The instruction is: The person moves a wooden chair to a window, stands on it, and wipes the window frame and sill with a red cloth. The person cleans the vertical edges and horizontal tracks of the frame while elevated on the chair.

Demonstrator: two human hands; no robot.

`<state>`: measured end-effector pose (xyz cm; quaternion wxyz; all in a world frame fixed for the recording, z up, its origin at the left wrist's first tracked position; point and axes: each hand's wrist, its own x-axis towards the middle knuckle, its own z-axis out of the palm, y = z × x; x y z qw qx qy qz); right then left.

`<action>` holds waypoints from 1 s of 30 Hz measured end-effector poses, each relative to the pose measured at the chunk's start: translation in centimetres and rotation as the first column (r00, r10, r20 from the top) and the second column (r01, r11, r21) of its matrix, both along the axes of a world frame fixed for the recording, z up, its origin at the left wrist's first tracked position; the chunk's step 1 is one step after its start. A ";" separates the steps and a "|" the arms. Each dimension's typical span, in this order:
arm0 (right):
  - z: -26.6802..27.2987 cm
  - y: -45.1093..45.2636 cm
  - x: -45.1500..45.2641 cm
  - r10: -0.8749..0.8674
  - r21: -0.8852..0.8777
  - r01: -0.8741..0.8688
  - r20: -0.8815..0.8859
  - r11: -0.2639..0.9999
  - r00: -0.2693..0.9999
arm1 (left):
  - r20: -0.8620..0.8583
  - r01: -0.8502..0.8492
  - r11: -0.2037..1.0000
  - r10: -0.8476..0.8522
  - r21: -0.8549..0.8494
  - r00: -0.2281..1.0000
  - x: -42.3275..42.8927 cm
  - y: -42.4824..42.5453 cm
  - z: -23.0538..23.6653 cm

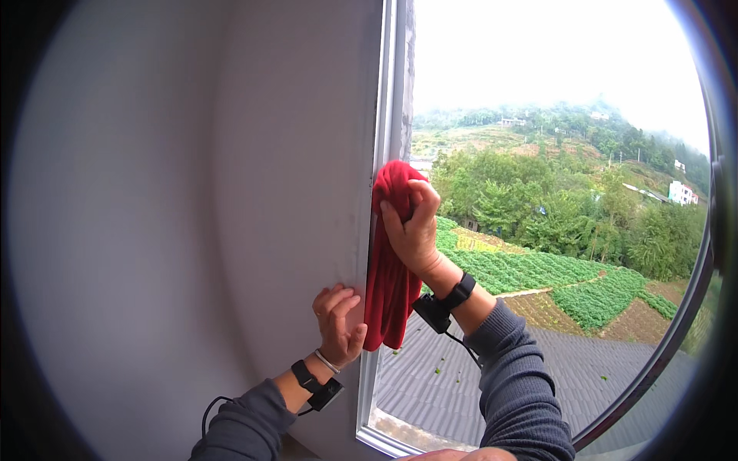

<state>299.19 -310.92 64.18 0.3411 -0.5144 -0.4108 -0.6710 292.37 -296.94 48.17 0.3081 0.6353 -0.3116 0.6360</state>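
My right hand (416,227) grips the upper part of a red cloth (392,288) and presses it against the left upright of a white window frame (387,115). The cloth's lower folds hang down along that upright. Lower and to the left, my left hand (337,325) holds nothing; its fingers are apart and bent, and the fingertips are at the white wall (288,173) beside the frame. Whether they touch it I cannot tell for sure. The part of the frame behind the cloth is hidden.
A dark sash edge (646,383) curves along the right side of the opening. Below outside lies a grey corrugated roof (438,374), with crop fields (530,271) and trees beyond. Each wrist wears a black strap with a small cabled box (432,314).
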 end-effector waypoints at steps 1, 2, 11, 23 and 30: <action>1.5 -0.1 0.4 0.000 0.056 0.001 -0.019 0.998 1.000 | -0.014 0.024 1.000 -0.023 0.018 1.000 -0.1 0.2 0.5; 3.9 -0.2 0.7 -0.086 0.108 0.082 0.034 0.991 0.996 | -0.020 0.052 0.998 -0.051 0.034 0.998 0.0 0.4 1.3; 24.7 -0.5 1.4 -0.183 -0.008 0.183 -0.091 0.983 0.979 | 0.202 0.062 0.983 -0.097 0.174 0.975 3.3 0.7 5.1; 43.1 -2.5 3.8 -0.363 0.021 0.368 0.235 0.930 0.902 | 0.126 0.099 0.977 -0.124 0.191 0.984 1.1 0.9 6.0; 46.2 -2.2 3.0 -0.417 -0.023 0.441 0.286 0.897 0.863 | 0.019 0.200 0.966 -0.205 0.163 0.979 0.4 1.5 6.3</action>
